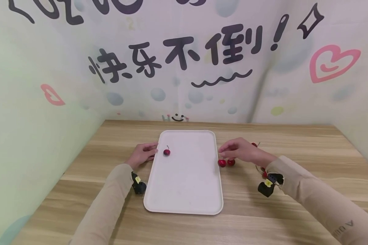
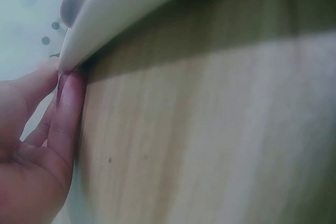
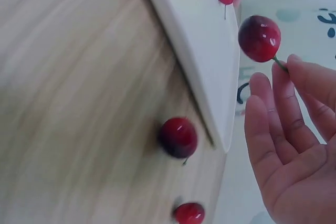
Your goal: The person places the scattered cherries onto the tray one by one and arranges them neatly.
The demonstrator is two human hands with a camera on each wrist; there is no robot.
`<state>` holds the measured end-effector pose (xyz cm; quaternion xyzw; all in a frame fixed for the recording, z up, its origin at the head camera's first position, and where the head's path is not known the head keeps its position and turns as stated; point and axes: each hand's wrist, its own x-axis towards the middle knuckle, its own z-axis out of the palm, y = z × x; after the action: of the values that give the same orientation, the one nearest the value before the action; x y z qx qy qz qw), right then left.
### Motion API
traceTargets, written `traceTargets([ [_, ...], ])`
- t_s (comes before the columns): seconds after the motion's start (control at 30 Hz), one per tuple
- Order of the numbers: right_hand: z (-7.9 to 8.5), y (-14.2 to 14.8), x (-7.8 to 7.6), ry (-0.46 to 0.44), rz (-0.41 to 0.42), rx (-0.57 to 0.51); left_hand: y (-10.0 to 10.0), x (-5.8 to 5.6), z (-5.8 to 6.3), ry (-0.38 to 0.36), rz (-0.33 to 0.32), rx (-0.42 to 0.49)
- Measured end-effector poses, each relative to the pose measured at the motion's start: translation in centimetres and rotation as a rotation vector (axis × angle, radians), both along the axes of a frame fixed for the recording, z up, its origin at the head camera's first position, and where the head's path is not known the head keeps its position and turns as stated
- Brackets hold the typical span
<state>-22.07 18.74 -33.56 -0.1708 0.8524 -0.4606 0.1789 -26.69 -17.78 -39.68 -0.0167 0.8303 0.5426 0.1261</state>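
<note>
Pinching the stem of a red cherry (image 3: 259, 39) between thumb and fingertip, the right hand (image 1: 240, 149) hovers by the right edge of the white tray (image 1: 187, 177), its remaining fingers loosely bent. Its forearm, in a beige sleeve (image 1: 319, 197), slants in from the table's near right corner. The left hand (image 1: 142, 154) grips the tray's left edge towards the far left corner, thumb above the rim and fingers against its underside.

Inside the tray, a second cherry (image 1: 167, 152) lies close to the left edge, near the left hand. A third cherry (image 1: 231, 162) sits on the wooden table (image 1: 245, 217), just outside the tray's right edge. Black wrist cameras (image 1: 139, 186) are strapped at both cuffs, the left one beside the tray's left edge. A printed backdrop (image 1: 159, 105) rises behind the table's far edge.

The right wrist partly covers a fourth cherry (image 1: 254, 145), and fruit by the right cuff (image 1: 264, 175) is half hidden, its count unclear. Whether the pinched cherry touches the tray rim cannot be told. In the left wrist view, a dark round shape above the rim is blurred.
</note>
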Motion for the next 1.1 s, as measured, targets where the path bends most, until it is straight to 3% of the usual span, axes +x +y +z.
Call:
traceTargets([
  [0.37, 1.2, -4.3, -1.5, -0.042, 0.046, -0.042, 0.0, 0.1, -0.1, 0.003, -0.005, -0.014],
  [0.8, -0.3, -8.7, -4.2, 0.021, 0.017, -0.034, -0.2, -0.1, -0.2, 0.032, -0.007, 0.022],
  [1.1, -1.5, -11.7, -5.9, 0.079, -0.021, -0.003, -0.1, 0.0, -0.1, 0.012, 0.001, -0.008],
])
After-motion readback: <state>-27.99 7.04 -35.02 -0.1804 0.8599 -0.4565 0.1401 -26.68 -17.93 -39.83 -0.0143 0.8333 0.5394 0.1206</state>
